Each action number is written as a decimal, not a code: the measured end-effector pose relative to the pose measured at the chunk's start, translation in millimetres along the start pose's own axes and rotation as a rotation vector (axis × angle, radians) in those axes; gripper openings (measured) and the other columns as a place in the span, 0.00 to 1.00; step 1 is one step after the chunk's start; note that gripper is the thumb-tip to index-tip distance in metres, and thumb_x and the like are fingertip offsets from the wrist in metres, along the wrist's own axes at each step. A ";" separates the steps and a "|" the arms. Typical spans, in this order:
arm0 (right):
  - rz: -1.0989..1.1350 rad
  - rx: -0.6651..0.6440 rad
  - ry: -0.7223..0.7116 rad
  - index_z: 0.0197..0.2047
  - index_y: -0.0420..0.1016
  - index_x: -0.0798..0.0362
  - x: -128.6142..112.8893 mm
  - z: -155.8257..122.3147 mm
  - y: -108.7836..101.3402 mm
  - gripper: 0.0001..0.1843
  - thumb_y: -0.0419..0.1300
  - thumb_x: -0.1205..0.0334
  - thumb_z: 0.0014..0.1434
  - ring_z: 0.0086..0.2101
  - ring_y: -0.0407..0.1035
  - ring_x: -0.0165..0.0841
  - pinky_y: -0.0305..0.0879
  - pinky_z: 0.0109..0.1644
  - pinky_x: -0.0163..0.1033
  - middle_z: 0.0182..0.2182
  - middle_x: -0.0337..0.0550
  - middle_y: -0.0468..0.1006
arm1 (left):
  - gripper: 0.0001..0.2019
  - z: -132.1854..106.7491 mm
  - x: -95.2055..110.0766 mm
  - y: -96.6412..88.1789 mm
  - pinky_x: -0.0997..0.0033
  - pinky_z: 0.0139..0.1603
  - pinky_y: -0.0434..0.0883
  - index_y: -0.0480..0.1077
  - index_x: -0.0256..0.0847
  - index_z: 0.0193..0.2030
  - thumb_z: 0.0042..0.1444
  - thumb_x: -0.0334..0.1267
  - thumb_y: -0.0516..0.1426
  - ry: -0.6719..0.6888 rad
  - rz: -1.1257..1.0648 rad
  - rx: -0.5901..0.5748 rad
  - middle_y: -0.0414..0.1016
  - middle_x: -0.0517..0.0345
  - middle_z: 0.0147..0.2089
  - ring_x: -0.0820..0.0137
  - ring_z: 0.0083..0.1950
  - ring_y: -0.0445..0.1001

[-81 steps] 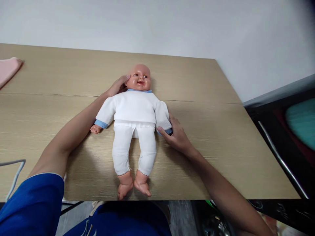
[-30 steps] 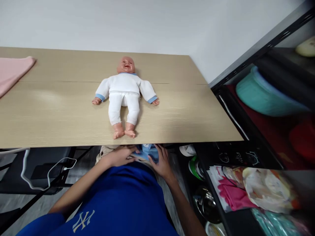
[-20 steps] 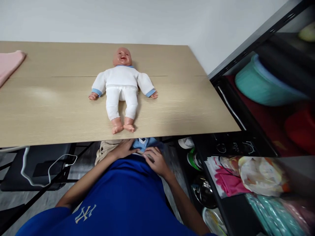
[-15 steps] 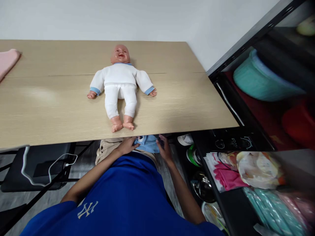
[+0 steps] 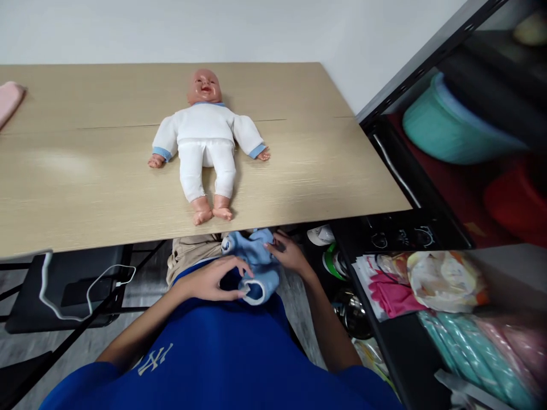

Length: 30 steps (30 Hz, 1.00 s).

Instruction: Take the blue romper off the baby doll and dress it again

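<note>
A light blue baby garment (image 5: 256, 253) with white trim is in my lap, below the table's front edge. One of its white-rimmed openings faces me. My left hand (image 5: 220, 278) curves round the left side of that opening, thumb and forefinger at the rim. On the garment's right side, my right hand (image 5: 288, 251) grips the cloth with bent fingers. Above, on the table (image 5: 325, 176), a baby doll (image 5: 206, 136) lies on its back, arms spread, feet toward me. It wears a white top and white trousers with blue cuffs and collar.
A pink cloth (image 5: 9, 101) lies at the table's left end. To my right, a black shelf holds a teal basin (image 5: 453, 128), a red container (image 5: 517, 199), pink gloves (image 5: 391, 293) and plastic-wrapped packs (image 5: 474, 347). A black chair (image 5: 72, 290) with a white cable (image 5: 47, 290) stands at left.
The blue garment has come up toward me, with more of it out from under the table edge. My left hand has moved nearer my body, to the white-rimmed opening. The doll lies unchanged.
</note>
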State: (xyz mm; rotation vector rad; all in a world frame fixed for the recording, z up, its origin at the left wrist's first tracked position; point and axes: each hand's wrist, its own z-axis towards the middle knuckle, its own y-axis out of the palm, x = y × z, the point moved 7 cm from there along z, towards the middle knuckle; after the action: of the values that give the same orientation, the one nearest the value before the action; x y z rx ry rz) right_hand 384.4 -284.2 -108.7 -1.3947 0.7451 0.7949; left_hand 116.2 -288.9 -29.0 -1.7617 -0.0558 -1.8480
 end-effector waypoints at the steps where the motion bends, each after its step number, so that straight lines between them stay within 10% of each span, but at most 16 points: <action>1: -0.008 0.015 -0.063 0.37 0.80 0.47 -20.3 -3.1 -3.2 0.21 0.68 0.39 0.72 0.41 0.80 0.43 0.81 0.49 0.50 0.40 0.45 0.83 | 0.21 -1.8 4.9 -10.3 0.56 0.68 0.79 0.74 0.48 0.68 0.74 0.46 0.70 0.017 -0.005 0.083 0.84 0.48 0.64 0.57 0.64 0.84; 6: 0.137 -0.059 -0.416 0.50 0.79 0.44 -117.1 -17.8 -3.0 0.03 0.67 0.57 0.75 0.60 0.84 0.47 0.83 0.64 0.57 0.61 0.53 0.86 | 0.20 -6.0 38.1 -47.5 0.48 0.71 0.78 0.73 0.51 0.67 0.74 0.39 0.71 0.140 0.165 0.419 0.82 0.49 0.64 0.55 0.66 0.82; 11: 0.135 0.009 -0.677 0.59 0.77 0.38 -170.1 -17.4 3.0 0.15 0.68 0.66 0.75 0.54 0.88 0.43 0.88 0.55 0.51 0.58 0.47 0.90 | 0.31 -1.1 42.7 -57.5 0.42 0.69 0.79 0.71 0.51 0.70 0.68 0.55 0.75 -0.046 0.200 0.426 0.81 0.45 0.66 0.47 0.66 0.82; 17: 0.160 0.138 -0.584 0.62 0.79 0.38 -186.2 4.2 -3.0 0.20 0.76 0.54 0.70 0.53 0.87 0.48 0.87 0.58 0.58 0.56 0.48 0.89 | 0.13 -13.6 41.7 -70.4 0.52 0.60 0.83 0.76 0.48 0.61 0.78 0.50 0.66 -0.025 0.050 0.476 0.85 0.50 0.57 0.55 0.56 0.85; 23: 0.136 -0.262 -0.311 0.51 0.83 0.47 -173.2 21.1 5.4 0.20 0.79 0.44 0.67 0.37 0.83 0.41 0.83 0.44 0.48 0.40 0.41 0.88 | 0.14 -30.0 46.6 -88.5 0.53 0.58 0.84 0.74 0.52 0.63 0.78 0.52 0.65 0.023 0.017 0.576 0.84 0.50 0.57 0.57 0.56 0.85; 30: 0.159 -0.158 -0.359 0.53 0.82 0.45 -191.4 38.5 -17.3 0.20 0.77 0.43 0.68 0.45 0.82 0.45 0.83 0.50 0.50 0.46 0.45 0.88 | 0.28 -12.7 82.2 -117.0 0.58 0.47 0.76 0.75 0.48 0.55 0.64 0.65 0.74 0.163 0.266 0.550 0.79 0.57 0.43 0.60 0.44 0.77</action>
State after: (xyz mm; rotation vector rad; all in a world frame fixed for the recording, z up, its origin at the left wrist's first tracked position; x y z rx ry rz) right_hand 294.0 -254.2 62.5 -1.2930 0.5246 1.2143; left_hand 57.9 -227.5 87.0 -1.1767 -0.2315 -1.5825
